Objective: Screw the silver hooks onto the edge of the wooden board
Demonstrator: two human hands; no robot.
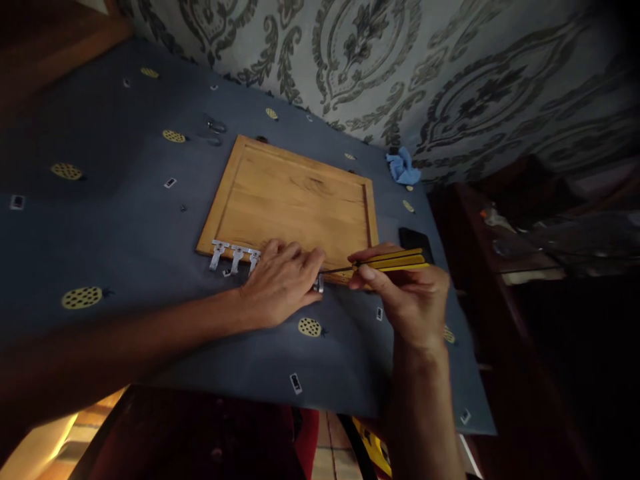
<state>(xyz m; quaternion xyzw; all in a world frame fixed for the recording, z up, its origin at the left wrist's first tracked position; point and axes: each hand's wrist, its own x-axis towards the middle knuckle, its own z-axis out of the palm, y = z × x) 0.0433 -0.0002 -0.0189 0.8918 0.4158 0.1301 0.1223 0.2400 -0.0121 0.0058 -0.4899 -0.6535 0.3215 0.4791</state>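
Note:
A framed wooden board [300, 193] lies flat on the table, with a silver metal hook rail [219, 255] along its near edge. Several hooks show left of my left hand [286, 280], and one more peeks out by its thumb. That hand is closed over the rail and the board's edge, covering the rail's middle. My right hand [407, 290] grips a screwdriver [393, 260] by its yellow and black handle. The shaft points left to the rail's right end, close to my left fingertips. Whether the tip sits in a screw I cannot make out.
The blue tablecloth [135, 240] has a pineapple print. A crumpled blue cloth [403, 167] and a black flat object [415, 241] lie right of the board. Small clear items [215, 125] are at the back left. A patterned wall [370, 60] rises behind; dark furniture [493, 247] stands right.

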